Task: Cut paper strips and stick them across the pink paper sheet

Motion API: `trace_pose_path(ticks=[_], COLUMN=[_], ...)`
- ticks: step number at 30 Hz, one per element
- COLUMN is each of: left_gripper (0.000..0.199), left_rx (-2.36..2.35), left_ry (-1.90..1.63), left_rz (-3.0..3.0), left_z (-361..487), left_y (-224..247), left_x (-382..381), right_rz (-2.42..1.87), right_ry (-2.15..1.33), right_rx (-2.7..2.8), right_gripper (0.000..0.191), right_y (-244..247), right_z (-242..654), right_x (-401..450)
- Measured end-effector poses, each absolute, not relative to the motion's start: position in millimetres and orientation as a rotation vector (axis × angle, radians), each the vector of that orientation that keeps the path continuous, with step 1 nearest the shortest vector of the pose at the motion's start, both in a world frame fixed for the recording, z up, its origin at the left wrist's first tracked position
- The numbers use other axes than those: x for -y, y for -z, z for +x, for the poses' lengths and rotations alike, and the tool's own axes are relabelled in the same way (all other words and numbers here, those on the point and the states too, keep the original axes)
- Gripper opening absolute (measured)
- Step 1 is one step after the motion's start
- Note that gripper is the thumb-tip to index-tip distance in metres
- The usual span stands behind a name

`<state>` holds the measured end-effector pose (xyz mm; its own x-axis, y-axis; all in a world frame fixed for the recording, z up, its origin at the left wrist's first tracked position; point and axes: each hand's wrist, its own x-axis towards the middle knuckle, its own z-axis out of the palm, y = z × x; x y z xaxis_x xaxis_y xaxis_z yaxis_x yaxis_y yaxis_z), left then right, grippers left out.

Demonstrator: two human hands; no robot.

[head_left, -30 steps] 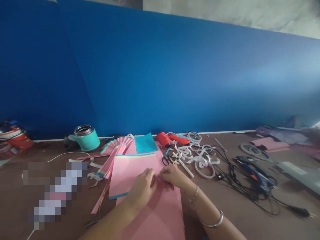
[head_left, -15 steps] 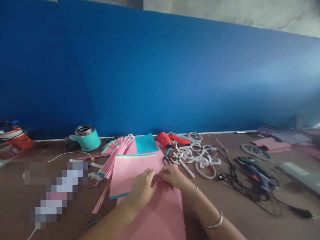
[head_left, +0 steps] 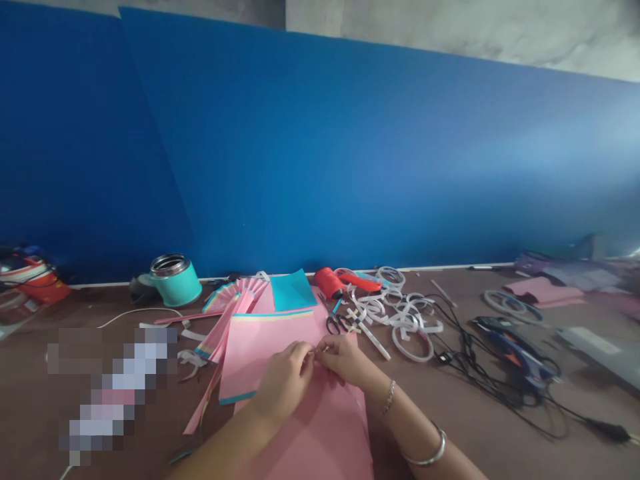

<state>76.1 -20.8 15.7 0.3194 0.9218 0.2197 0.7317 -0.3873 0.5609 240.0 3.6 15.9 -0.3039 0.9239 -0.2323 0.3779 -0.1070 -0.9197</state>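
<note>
Over a stack of pink paper sheets, my left hand and my right hand meet at the fingertips. Both are closed in a pinch. What they hold is too small to make out. Left of my hands lies a pink sheet with blue and cream edges, partly under my left hand. Behind it is a blue paper piece. Black-handled scissors rest just beyond my right hand. Folded pink paper fans lie to the left.
White strip coils and a red thread spool are behind my right hand. A turquoise mug stands back left. On the right lie a glue gun, black cables and a grey case. A blue panel stands behind.
Both hands stay nearly in place, fingertips together, with only a slight shift. The whole view has moved down a little in the picture.
</note>
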Motion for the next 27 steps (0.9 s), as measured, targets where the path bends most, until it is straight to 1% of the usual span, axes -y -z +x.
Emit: trace_pose_path(ticks=[6,18,21,25,27], left_gripper=[0.019,0.025,0.024,0.024,0.025], left_rx=[-1.497,-1.539,-1.527,-1.465,-1.423], left_ry=[-0.573,-0.281,-0.314,-0.47,-0.54], left_rz=[2.43,2.558,2.518,2.426,2.391], left_z=[75,79,79,75,73], left_y=[-17,-27,-25,-15,-10], left_x=[21,27,25,21,20], right_rz=[-1.443,-1.417,-1.408,-1.428,-1.441], right_ry=[-1.41,-1.327,-1.356,-1.399,-1.411], right_rx=[1.671,1.71,1.703,1.664,1.642], right_gripper=[0.01,0.007,0.007,0.014,0.014], right_y=[-21,-19,-19,-18,-17], right_z=[237,235,235,235,236], right_x=[-1,4,3,1,0])
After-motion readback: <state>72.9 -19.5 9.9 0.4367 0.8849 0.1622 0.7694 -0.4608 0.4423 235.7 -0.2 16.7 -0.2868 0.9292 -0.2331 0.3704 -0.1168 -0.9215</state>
